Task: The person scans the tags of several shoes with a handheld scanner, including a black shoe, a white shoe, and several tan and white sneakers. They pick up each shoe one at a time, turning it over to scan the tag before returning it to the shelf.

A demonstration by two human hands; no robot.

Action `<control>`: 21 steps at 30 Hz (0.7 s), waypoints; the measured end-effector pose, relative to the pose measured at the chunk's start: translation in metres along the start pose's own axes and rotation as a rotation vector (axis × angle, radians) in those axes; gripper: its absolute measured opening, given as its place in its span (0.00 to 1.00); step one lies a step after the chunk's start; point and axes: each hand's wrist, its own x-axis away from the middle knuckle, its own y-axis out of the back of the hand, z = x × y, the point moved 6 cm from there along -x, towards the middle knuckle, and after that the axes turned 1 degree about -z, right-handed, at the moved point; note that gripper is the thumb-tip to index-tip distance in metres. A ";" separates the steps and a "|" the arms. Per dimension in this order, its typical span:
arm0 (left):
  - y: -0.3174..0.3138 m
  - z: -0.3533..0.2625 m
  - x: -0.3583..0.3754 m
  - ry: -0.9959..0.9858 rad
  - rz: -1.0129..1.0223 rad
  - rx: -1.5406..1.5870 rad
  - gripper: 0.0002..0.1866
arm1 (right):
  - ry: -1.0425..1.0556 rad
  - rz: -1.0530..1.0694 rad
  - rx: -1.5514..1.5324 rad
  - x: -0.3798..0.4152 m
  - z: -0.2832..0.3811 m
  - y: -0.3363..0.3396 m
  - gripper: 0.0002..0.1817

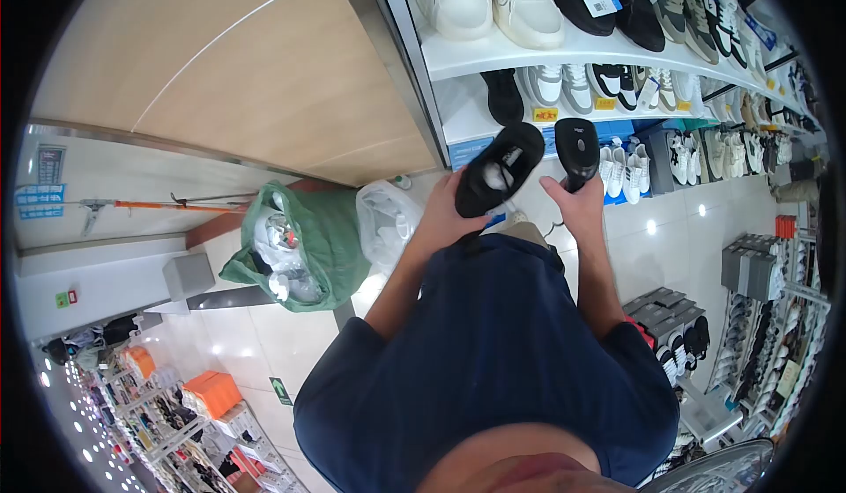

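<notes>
My left hand (445, 215) is closed round the heel end of a black shoe (500, 169), which is tilted with its opening toward me and something pale inside. To its right, my right hand (577, 204) grips the handle of a black handheld scanner (577, 149), its head pointing up toward the shelf. The shoe and the scanner are close together but apart. Just beyond them, a single black shoe (504, 96) stands on the lower white shelf (463, 110), beside white and grey shoes.
A green sack (339, 237) of wrapped items and a white plastic bag (385, 220) are on the floor at left. The upper shelf (493, 57) holds more shoes. A wooden panel (264, 70) rises at upper left. Grey boxes (663, 310) stand at right.
</notes>
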 end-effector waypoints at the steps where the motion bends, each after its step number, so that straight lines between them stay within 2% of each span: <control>1: 0.000 -0.007 0.003 -0.057 -0.015 -0.246 0.47 | -0.007 -0.015 0.015 0.002 0.008 -0.003 0.24; 3: -0.004 -0.007 0.009 -0.066 -0.002 -0.288 0.48 | 0.048 -0.058 -0.020 -0.001 0.010 -0.010 0.27; 5: -0.007 -0.017 0.010 -0.109 0.037 -0.354 0.48 | 0.203 -0.115 0.017 -0.006 0.018 -0.010 0.28; 9: 0.002 -0.025 0.006 -0.142 0.003 -0.468 0.48 | 0.147 -0.064 0.191 -0.009 0.007 -0.004 0.21; 12: 0.005 -0.027 0.008 -0.219 -0.029 -0.436 0.46 | 0.181 -0.174 0.031 -0.012 -0.008 0.001 0.21; 14: 0.011 -0.014 0.010 -0.126 -0.163 -0.178 0.41 | 0.196 -0.225 -0.059 -0.013 0.001 0.005 0.21; 15: 0.010 -0.010 0.010 -0.126 -0.166 -0.180 0.41 | 0.206 -0.279 -0.151 -0.012 0.007 0.008 0.21; 17: 0.009 0.027 0.014 0.199 -0.272 0.427 0.34 | 0.174 -0.296 -0.144 -0.011 0.005 0.010 0.21; 18: 0.002 0.035 0.015 0.268 -0.321 0.735 0.27 | 0.186 -0.331 -0.169 -0.010 0.004 0.011 0.22; 21: -0.002 0.040 0.027 0.320 -0.371 0.726 0.22 | 0.192 -0.348 -0.220 -0.005 0.001 0.011 0.24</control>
